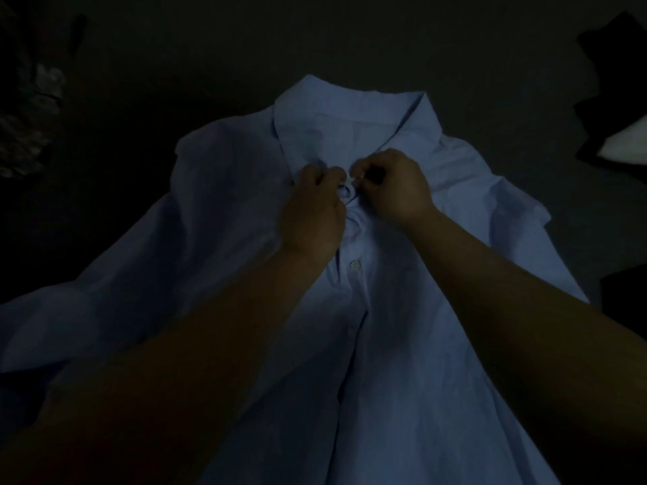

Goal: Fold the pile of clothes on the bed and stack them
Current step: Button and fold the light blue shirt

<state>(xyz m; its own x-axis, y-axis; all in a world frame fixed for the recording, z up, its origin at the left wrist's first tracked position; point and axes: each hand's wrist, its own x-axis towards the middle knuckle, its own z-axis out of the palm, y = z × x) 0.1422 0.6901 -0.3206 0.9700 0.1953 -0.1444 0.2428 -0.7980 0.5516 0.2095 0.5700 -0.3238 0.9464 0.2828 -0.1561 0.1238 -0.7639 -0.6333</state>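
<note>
Both my bare forearms reach forward from the bottom of the view and meet over the chest of a light blue shirt [402, 362]. My left hand [311, 211] is curled, its fingers bunching the cloth at the front opening just below the collar [350, 113]. My right hand [395, 185] is curled too, its fingertips [357, 169] pinching the opposite edge of the opening, so the two hands almost touch. Between them the fabric is gathered into small wrinkles. Just below my hands one pale round button [355, 264] sits on the front strip.

That shirt lies face up, spread flat on the dark bed [350, 40], its collar pointing away from me and one sleeve [87, 309] trailing off to the left. Its cloth looks thin, woven and lightly creased. Farther off, a dim patterned heap [31, 124] lies at the left edge and dark clothes [612, 82] with something pale [626, 145] at the right edge; in the gloom I cannot tell what they are.
</note>
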